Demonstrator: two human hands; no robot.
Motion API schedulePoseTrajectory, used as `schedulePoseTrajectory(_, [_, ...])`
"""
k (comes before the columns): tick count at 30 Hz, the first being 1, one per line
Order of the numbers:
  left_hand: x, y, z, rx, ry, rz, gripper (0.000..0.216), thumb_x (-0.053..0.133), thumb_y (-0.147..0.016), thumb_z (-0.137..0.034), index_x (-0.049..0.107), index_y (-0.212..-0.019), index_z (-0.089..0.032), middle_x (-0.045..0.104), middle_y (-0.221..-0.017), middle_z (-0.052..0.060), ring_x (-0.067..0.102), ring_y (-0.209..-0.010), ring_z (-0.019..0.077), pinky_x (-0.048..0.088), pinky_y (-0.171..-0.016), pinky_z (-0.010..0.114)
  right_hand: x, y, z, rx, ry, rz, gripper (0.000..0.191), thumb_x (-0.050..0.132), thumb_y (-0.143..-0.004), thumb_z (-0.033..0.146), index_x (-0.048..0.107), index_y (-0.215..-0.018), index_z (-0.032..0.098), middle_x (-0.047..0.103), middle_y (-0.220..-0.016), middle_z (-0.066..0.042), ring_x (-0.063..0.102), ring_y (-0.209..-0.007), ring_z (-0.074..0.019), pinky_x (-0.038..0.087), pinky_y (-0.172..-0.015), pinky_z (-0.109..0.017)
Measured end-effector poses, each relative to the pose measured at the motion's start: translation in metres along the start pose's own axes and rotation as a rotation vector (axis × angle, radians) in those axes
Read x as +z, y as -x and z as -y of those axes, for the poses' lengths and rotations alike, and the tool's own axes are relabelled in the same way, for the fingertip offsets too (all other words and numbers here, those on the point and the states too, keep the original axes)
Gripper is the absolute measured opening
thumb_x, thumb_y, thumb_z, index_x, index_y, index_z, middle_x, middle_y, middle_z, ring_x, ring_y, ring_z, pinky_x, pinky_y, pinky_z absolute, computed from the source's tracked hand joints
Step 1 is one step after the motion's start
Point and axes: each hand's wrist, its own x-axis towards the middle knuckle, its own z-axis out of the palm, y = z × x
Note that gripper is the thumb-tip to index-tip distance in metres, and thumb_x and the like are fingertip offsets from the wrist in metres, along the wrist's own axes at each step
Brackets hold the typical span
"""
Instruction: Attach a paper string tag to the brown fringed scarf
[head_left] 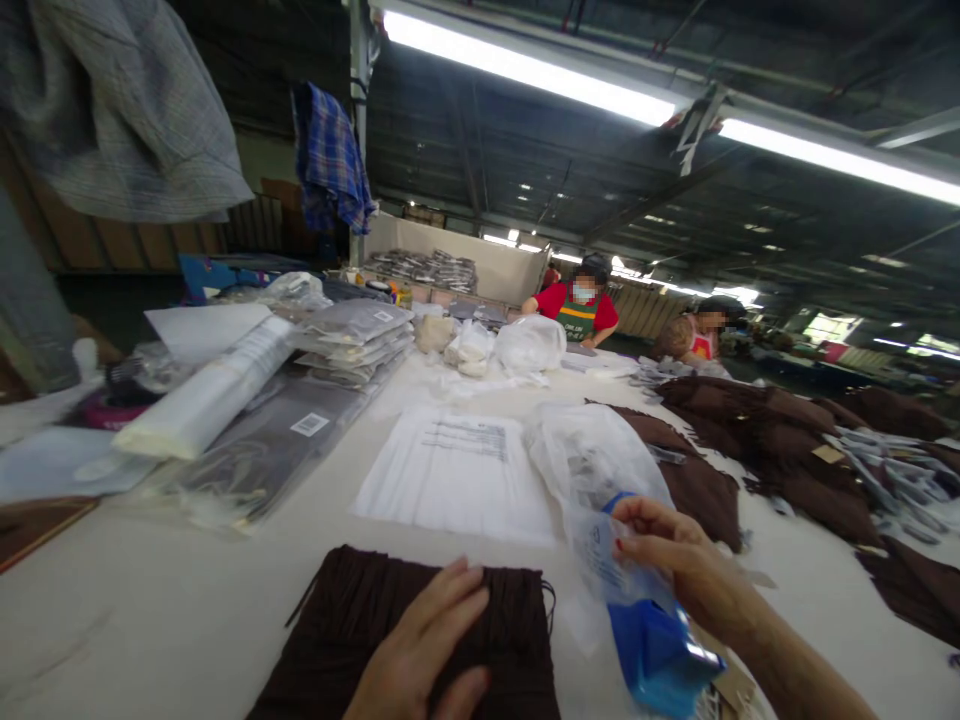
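My left hand (pixel 424 650) lies flat, fingers together, on a folded dark brown garment (pixel 352 620) at the near edge of the white table (pixel 150 620). To its right, my right hand (pixel 679 560) grips a clear plastic bag (pixel 592 460) with a blue strip (pixel 649 645) at its lower end; the bag hangs crumpled above the table, just right of the garment. A stack of flat clear bags with printed text (pixel 457 475) lies just beyond the garment.
Packed garments in clear bags (pixel 352 335) and a roll of plastic (pixel 206 390) sit on the left. Loose brown garments (pixel 750 420) cover the right side. Two people (pixel 581 305) work at the far end. Shirts (pixel 330 160) hang overhead.
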Motion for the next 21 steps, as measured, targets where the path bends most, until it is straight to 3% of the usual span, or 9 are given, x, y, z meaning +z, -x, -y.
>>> schedulePoseTrajectory(1, [-0.002, -0.017, -0.004, -0.044, 0.108, -0.056, 0.053, 0.054, -0.083, -0.022, 0.037, -0.133, -0.021, 0.045, -0.136, 0.010, 0.038, -0.128, 0.0214, 0.043, -0.100, 0.038, 0.010, 0.010, 0.005, 0.030, -0.100, 0.137, 0.032, 0.065, -0.060, 0.038, 0.055, -0.084, 0.018, 0.057, -0.064, 0.002, 0.052, -0.057, -0.0123, 0.040, -0.055, -0.024])
schedulePoseTrajectory(3, [-0.007, -0.048, -0.014, -0.302, 0.325, 0.087, 0.069, 0.068, -0.072, -0.022, 0.038, -0.134, -0.019, 0.040, -0.139, 0.013, 0.034, -0.130, 0.0267, 0.034, -0.104, 0.047, 0.027, 0.024, 0.014, 0.070, -0.256, 0.389, 0.025, 0.068, -0.063, 0.031, 0.057, -0.081, 0.017, 0.059, -0.065, 0.002, 0.051, -0.058, -0.0096, 0.037, -0.056, -0.020])
schedulePoseTrajectory(4, [-0.010, -0.059, -0.019, -0.412, 0.477, 0.160, 0.076, 0.075, -0.064, -0.022, 0.042, -0.132, -0.018, 0.047, -0.133, 0.013, 0.041, -0.125, 0.0279, 0.035, -0.103, 0.047, 0.034, 0.028, 0.018, 0.072, -0.292, 0.467, 0.023, 0.069, -0.064, 0.029, 0.058, -0.081, 0.017, 0.059, -0.066, 0.002, 0.050, -0.059, -0.0087, 0.036, -0.056, -0.019])
schedulePoseTrajectory(6, [-0.015, -0.071, -0.024, -0.635, 0.827, 0.376, 0.063, 0.080, -0.052, -0.021, 0.060, -0.111, -0.016, 0.064, -0.104, 0.008, 0.058, -0.095, 0.0231, 0.049, -0.083, 0.034, 0.046, 0.034, 0.020, 0.054, -0.283, 0.511, 0.023, 0.070, -0.066, 0.030, 0.059, -0.082, 0.017, 0.058, -0.068, 0.002, 0.049, -0.060, -0.0083, 0.035, -0.056, -0.019])
schedulePoseTrajectory(8, [-0.021, -0.065, -0.025, -0.827, 1.035, 0.515, 0.036, 0.077, -0.048, -0.022, 0.067, -0.082, -0.012, 0.063, -0.071, 0.000, 0.055, -0.063, 0.0128, 0.043, -0.057, 0.021, 0.057, 0.039, 0.017, 0.040, -0.239, 0.482, 0.026, 0.070, -0.067, 0.033, 0.060, -0.084, 0.017, 0.056, -0.067, 0.003, 0.047, -0.061, -0.0084, 0.033, -0.055, -0.019])
schedulePoseTrajectory(10, [-0.027, -0.044, -0.021, -0.968, 1.012, 0.545, 0.021, 0.071, -0.049, -0.023, 0.063, -0.064, -0.012, 0.053, -0.055, -0.004, 0.044, -0.050, 0.0081, 0.031, -0.047, 0.018, 0.071, 0.045, 0.004, 0.054, -0.198, 0.454, 0.030, 0.070, -0.069, 0.040, 0.059, -0.084, 0.017, 0.054, -0.065, 0.004, 0.046, -0.060, -0.0088, 0.032, -0.055, -0.019])
schedulePoseTrajectory(15, [-0.045, 0.015, 0.000, -1.055, 0.707, 0.529, 0.013, 0.062, -0.053, -0.024, 0.056, -0.060, -0.015, 0.049, -0.056, -0.007, 0.042, -0.057, 0.0095, 0.028, -0.049, 0.017, 0.115, 0.067, -0.050, 0.005, -0.105, 0.418, 0.038, 0.060, -0.075, 0.055, 0.056, -0.077, 0.017, 0.050, -0.060, 0.004, 0.046, -0.055, -0.0093, 0.031, -0.050, -0.019])
schedulePoseTrajectory(18, [-0.052, 0.019, 0.007, -1.043, 0.589, 0.483, 0.013, 0.058, -0.054, -0.025, 0.050, -0.057, -0.016, 0.044, -0.051, -0.007, 0.039, -0.054, 0.0097, 0.026, -0.048, 0.019, 0.129, 0.070, -0.064, -0.077, -0.007, 0.258, 0.035, 0.053, -0.080, 0.054, 0.058, -0.082, 0.019, 0.056, -0.068, 0.001, 0.052, -0.064, -0.0133, 0.038, -0.055, -0.021])
schedulePoseTrajectory(21, [-0.053, 0.004, 0.012, -0.975, 0.450, 0.344, 0.012, 0.055, -0.062, -0.026, 0.048, -0.059, -0.017, 0.043, -0.053, -0.006, 0.042, -0.053, 0.0103, 0.029, -0.049, 0.020, 0.130, 0.056, -0.062, -0.209, 0.118, 0.075, 0.027, 0.048, -0.086, 0.046, 0.058, -0.090, 0.021, 0.062, -0.079, -0.001, 0.058, -0.073, -0.0157, 0.045, -0.064, -0.024])
